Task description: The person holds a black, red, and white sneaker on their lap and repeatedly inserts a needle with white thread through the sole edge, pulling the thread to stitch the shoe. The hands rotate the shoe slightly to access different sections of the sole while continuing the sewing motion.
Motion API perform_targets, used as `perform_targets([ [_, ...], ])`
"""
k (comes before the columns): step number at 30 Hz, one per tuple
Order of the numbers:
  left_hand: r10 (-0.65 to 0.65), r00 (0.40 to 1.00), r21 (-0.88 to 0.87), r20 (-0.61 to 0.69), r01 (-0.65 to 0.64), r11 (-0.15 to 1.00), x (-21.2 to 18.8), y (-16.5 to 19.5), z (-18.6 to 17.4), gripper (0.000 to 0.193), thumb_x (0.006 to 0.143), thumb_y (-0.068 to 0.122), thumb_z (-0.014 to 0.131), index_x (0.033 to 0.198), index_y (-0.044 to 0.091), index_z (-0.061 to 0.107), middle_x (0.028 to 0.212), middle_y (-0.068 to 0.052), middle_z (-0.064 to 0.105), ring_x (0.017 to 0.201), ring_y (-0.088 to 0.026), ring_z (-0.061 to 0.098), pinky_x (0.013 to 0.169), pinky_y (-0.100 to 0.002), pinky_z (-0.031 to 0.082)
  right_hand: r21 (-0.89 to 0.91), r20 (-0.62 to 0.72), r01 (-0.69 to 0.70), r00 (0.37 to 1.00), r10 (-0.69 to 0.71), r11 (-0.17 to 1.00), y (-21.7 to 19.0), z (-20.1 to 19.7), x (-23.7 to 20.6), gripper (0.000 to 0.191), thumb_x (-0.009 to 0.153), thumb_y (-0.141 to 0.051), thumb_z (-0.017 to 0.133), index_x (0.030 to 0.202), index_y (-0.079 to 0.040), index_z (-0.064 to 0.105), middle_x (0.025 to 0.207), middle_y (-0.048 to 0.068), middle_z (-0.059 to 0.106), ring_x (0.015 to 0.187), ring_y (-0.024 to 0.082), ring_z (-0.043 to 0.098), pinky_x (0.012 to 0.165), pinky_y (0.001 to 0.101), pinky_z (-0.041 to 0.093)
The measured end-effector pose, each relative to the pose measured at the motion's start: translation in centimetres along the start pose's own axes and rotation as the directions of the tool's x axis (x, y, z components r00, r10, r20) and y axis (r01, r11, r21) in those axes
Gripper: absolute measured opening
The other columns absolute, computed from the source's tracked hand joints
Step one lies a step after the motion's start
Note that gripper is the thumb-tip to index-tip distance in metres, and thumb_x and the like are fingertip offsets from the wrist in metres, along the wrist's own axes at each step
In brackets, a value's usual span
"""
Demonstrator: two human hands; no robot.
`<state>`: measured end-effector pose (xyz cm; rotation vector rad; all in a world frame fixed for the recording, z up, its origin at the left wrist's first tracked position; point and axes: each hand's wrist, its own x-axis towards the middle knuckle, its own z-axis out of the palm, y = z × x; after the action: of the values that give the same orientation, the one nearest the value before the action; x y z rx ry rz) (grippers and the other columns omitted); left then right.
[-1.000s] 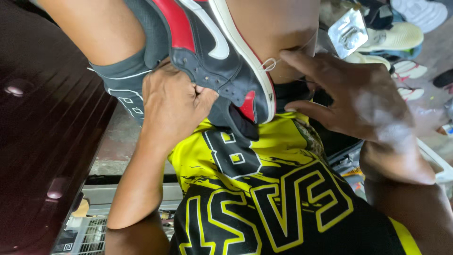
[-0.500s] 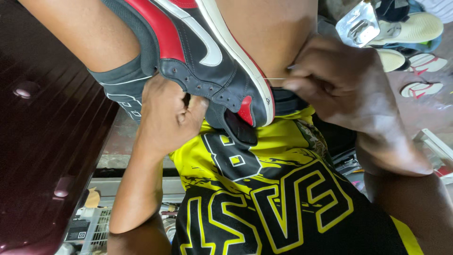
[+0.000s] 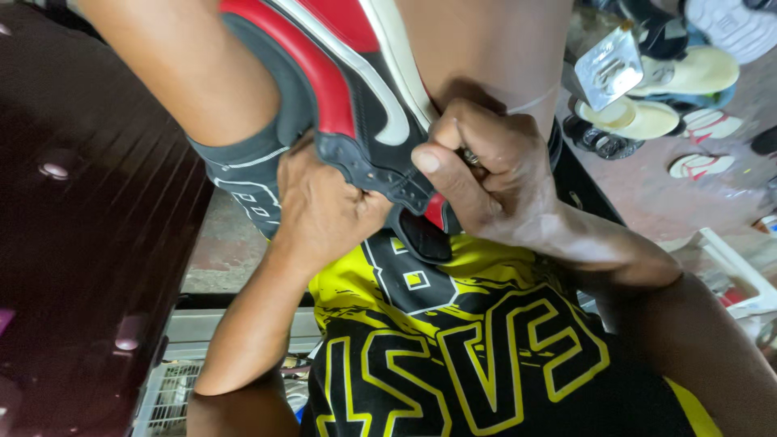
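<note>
A red, black and white sneaker [image 3: 340,97] lies upside-down across the person's lap, between the thighs and above the yellow-and-black jersey [image 3: 453,356]. The left hand [image 3: 324,214] grips its collar edge, fingers curled tight around the rim. The right hand [image 3: 486,178] pinches the same edge, thumb and fingers pressed together on it. On the floor to the right lie sandals [image 3: 647,113]; a white tray [image 3: 736,275] sits nearby, its contents unclear.

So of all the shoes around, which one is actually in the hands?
The black, red and white sneaker, gripped by both the left hand and right hand. The pale sandals lie untouched on the floor.
</note>
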<state>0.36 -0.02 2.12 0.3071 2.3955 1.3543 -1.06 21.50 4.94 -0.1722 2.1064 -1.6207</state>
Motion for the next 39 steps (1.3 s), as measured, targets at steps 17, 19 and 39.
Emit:
perform_targets([
  [17, -0.001, 0.994, -0.073, 0.112, 0.009, 0.997, 2.3, 2.7, -3.2, 0.045, 0.084, 0.038, 0.079, 0.097, -0.003, 0.069, 0.089, -0.022, 0.068, 0.081, -0.041, 0.066, 0.071, -0.049, 0.052, 0.197, -0.069, -0.069, 0.994, 0.084, 0.978, 0.4, -0.9, 0.3, 0.046, 0.112, -0.038, 0.042, 0.089, -0.003, 0.061, 0.092, 0.007, 0.058, 0.053, 0.004, 0.046, 0.045, 0.0161, 0.037],
  [19, -0.185, 0.971, 0.022, 0.150, 0.184, 0.983, 2.1, 3.2, -1.9, 0.038, 0.096, 0.039, 0.078, 0.092, 0.002, 0.072, 0.083, -0.017, 0.071, 0.074, -0.040, 0.068, 0.070, -0.047, 0.053, 0.145, -0.193, 0.072, 0.980, -0.044, 0.987, 0.5, -1.8, -0.4, 0.046, 0.112, -0.038, 0.041, 0.094, 0.000, 0.062, 0.105, 0.011, 0.060, 0.056, 0.003, 0.043, 0.046, 0.0136, 0.036],
  [39, -0.083, 0.993, -0.333, 0.088, 0.107, 0.937, -1.4, 0.8, -1.1, 0.027, 0.104, 0.015, 0.071, 0.126, 0.001, 0.064, 0.112, -0.016, 0.073, 0.099, -0.032, 0.072, 0.094, -0.038, 0.057, -0.438, 0.043, 0.086, 0.996, -0.074, 0.895, 1.1, -3.7, -4.9, 0.034, 0.093, 0.005, 0.064, 0.124, -0.007, 0.074, 0.075, 0.004, 0.070, 0.052, 0.007, 0.054, 0.043, 0.0253, 0.040],
])
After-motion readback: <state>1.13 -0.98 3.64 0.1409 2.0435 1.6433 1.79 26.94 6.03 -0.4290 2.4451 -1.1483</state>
